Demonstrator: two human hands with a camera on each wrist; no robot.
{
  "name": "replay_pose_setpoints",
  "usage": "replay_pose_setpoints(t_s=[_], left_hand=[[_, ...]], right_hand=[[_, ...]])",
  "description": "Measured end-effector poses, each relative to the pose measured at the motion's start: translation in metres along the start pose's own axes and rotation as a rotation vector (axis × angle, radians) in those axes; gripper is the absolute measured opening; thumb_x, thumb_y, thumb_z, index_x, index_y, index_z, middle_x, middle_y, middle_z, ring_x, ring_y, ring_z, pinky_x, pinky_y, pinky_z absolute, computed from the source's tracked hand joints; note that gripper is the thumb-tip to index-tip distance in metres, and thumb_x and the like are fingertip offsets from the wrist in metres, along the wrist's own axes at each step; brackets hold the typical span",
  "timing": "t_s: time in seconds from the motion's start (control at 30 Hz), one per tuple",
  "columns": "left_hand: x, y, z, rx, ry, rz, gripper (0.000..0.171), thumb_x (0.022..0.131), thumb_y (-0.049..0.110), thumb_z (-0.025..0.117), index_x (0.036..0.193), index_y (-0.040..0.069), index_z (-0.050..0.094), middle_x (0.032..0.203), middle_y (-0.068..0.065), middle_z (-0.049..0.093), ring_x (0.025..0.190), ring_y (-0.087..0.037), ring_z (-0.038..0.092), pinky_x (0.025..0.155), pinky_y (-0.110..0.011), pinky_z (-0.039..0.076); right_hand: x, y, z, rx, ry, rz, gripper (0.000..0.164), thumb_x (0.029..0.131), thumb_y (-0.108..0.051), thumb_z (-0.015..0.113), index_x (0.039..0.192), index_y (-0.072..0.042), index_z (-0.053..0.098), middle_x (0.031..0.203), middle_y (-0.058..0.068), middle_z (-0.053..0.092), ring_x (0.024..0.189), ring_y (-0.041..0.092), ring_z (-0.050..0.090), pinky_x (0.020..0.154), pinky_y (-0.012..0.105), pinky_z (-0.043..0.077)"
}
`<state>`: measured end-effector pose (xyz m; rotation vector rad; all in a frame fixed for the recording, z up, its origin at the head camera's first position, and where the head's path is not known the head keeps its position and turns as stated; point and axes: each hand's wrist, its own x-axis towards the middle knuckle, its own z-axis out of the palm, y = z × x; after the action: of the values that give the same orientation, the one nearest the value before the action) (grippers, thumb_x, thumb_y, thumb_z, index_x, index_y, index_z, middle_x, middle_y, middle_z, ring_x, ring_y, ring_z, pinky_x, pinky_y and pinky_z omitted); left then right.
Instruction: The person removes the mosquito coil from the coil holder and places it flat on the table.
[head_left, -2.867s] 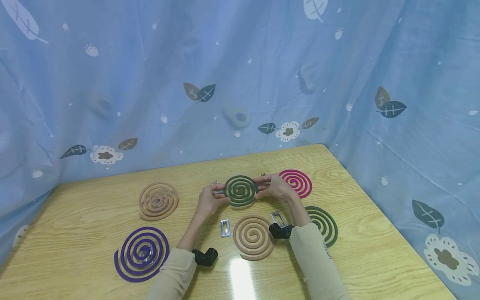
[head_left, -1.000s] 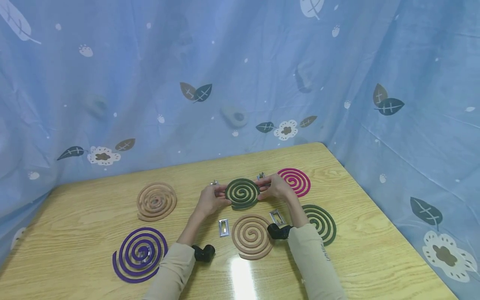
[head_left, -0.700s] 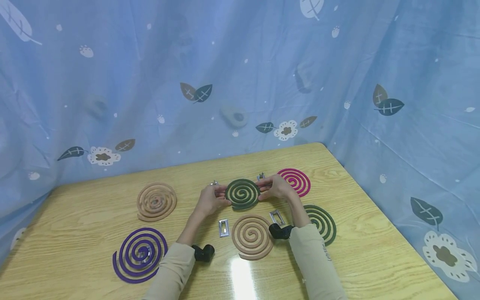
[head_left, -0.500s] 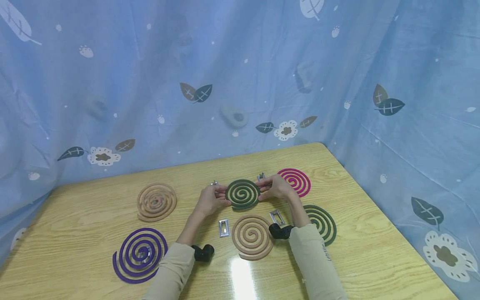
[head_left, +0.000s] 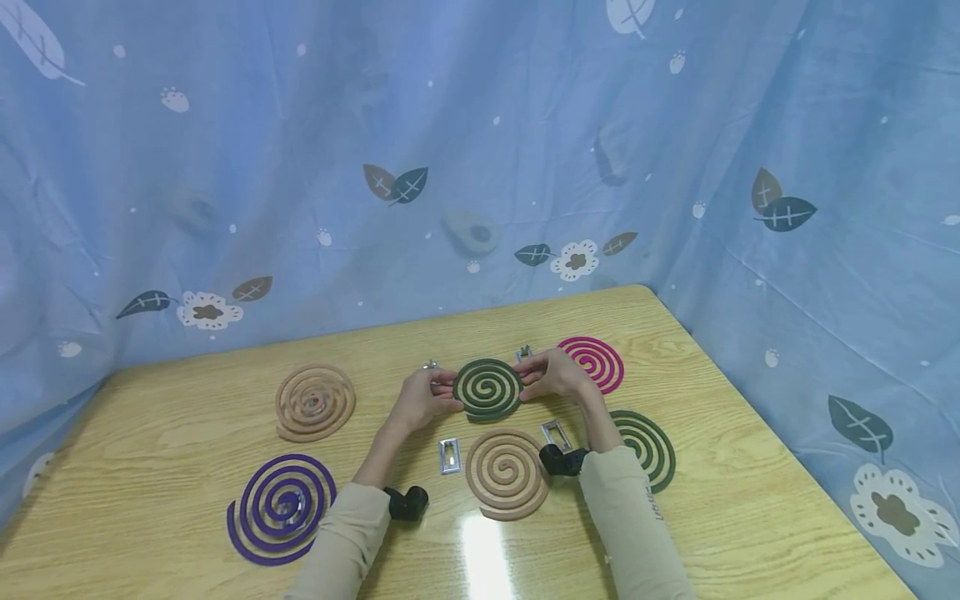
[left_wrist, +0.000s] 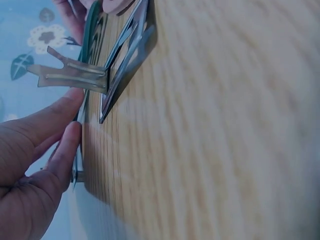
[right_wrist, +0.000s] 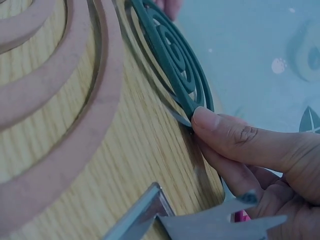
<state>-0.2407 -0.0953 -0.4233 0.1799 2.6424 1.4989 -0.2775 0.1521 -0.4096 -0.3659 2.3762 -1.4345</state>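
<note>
In the head view a dark green mosquito coil (head_left: 488, 390) is held flat between my two hands near the back middle of the table. My left hand (head_left: 418, 400) grips its left edge with thumb and fingers. On the opposite edge my right hand (head_left: 555, 375) pinches it; the right wrist view shows the thumb (right_wrist: 235, 135) on top and fingers beneath. In that view the coil (right_wrist: 175, 50) appears just above the wood. Nearer me lies a tan coil (head_left: 507, 475), with silver metal coil stands (head_left: 449, 456) on either side.
A purple coil (head_left: 283, 510) and another tan coil (head_left: 315, 402) lie at left. At right are a magenta coil (head_left: 591, 365) and a second green coil (head_left: 645, 450), partly behind my right arm. Two more stands show behind my hands, including the rear right stand (head_left: 524, 353). Blue curtain (head_left: 480, 150) borders the table.
Compared with about three seconds ago, both hands and the green coil sit slightly closer to me, exposing more of the rear stands. Over the last second they have stayed nearly still.
</note>
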Motion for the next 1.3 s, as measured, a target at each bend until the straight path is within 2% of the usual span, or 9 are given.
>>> replay_pose_setpoints(t_s=[0.3, 0.83, 1.13, 1.3], left_hand=[[-0.0004, -0.0007, -0.0011, -0.006, -0.007, 0.004, 0.046, 0.074, -0.007, 0.078, 0.116, -0.01, 0.06, 0.107, -0.019, 0.066, 0.096, -0.029, 0.066, 0.079, -0.025, 0.057], [-0.0012, 0.0008, 0.0001, 0.006, 0.003, -0.005, 0.045, 0.074, -0.006, 0.078, 0.115, -0.01, 0.061, 0.106, -0.017, 0.067, 0.095, -0.028, 0.066, 0.079, -0.026, 0.057], [-0.0008, 0.0, 0.0018, 0.009, 0.014, -0.008, 0.044, 0.073, -0.006, 0.079, 0.113, -0.009, 0.062, 0.103, -0.016, 0.067, 0.092, -0.026, 0.066, 0.078, -0.026, 0.057], [-0.0002, -0.0006, 0.0022, -0.005, 0.019, -0.016, 0.052, 0.072, -0.008, 0.079, 0.12, -0.009, 0.058, 0.104, -0.016, 0.064, 0.093, -0.025, 0.064, 0.079, -0.026, 0.057]], right_hand=[[-0.0007, -0.0008, -0.0005, 0.037, -0.004, 0.021, 0.044, 0.073, 0.011, 0.077, 0.115, 0.012, 0.062, 0.106, 0.023, 0.067, 0.091, 0.025, 0.066, 0.075, 0.025, 0.058], [0.0022, -0.0002, 0.0012, -0.006, 0.021, 0.033, 0.045, 0.071, 0.009, 0.079, 0.114, 0.01, 0.064, 0.105, 0.02, 0.068, 0.085, 0.02, 0.066, 0.075, 0.026, 0.058], [0.0042, -0.0008, 0.0028, -0.061, 0.039, 0.03, 0.043, 0.071, 0.008, 0.08, 0.11, 0.009, 0.065, 0.098, 0.018, 0.069, 0.078, 0.014, 0.064, 0.07, 0.024, 0.058], [0.0039, -0.0021, 0.003, -0.066, 0.034, 0.038, 0.044, 0.071, 0.008, 0.08, 0.112, 0.009, 0.065, 0.099, 0.018, 0.068, 0.08, 0.015, 0.064, 0.071, 0.025, 0.057]])
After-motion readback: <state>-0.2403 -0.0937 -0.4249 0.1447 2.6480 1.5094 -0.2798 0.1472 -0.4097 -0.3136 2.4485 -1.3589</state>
